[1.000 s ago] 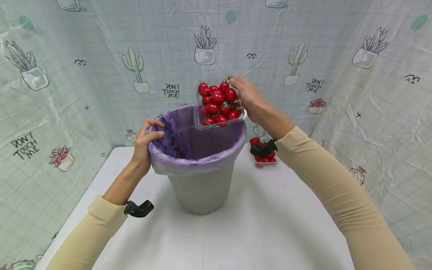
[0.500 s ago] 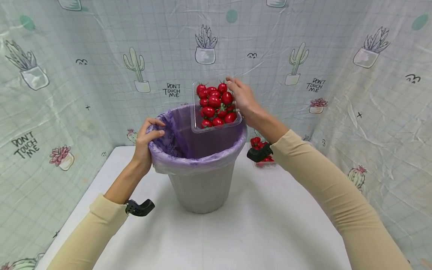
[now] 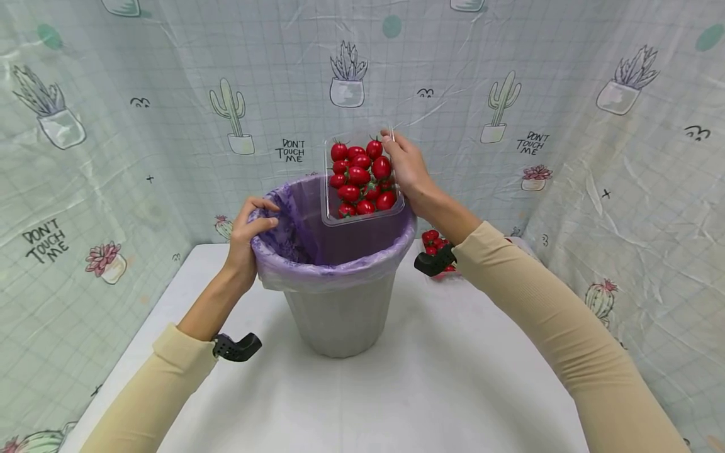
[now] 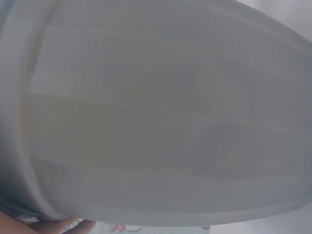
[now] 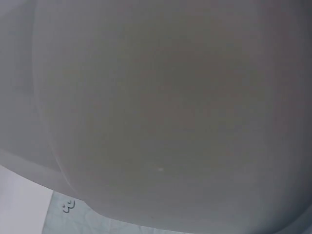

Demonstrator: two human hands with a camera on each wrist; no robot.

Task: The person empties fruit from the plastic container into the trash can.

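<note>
The clear plastic punnet (image 3: 340, 223) of cherry tomatoes (image 3: 359, 175) is tilted at the mouth of the lined trash bin (image 3: 342, 324). The right hand (image 3: 409, 167), partly closed, grips its right side. The left hand (image 3: 243, 234) curls over the bin's rim, pinching the purple liner (image 3: 340, 274). A second tomato punnet (image 3: 447, 275) sits behind on the white table (image 3: 453, 384).

Just above the centre of the frame, a clear plastic tray (image 3: 334, 223) is held tilted, its open face turned toward the viewer. It is loaded with red tomatoes (image 3: 359, 175), some topped by green stalks. Part of the mouth of a tapered grey bin (image 3: 342, 321), mid-frame, is hidden by it. A purple-patterned liner (image 3: 334, 270) is folded over the rim.
</note>
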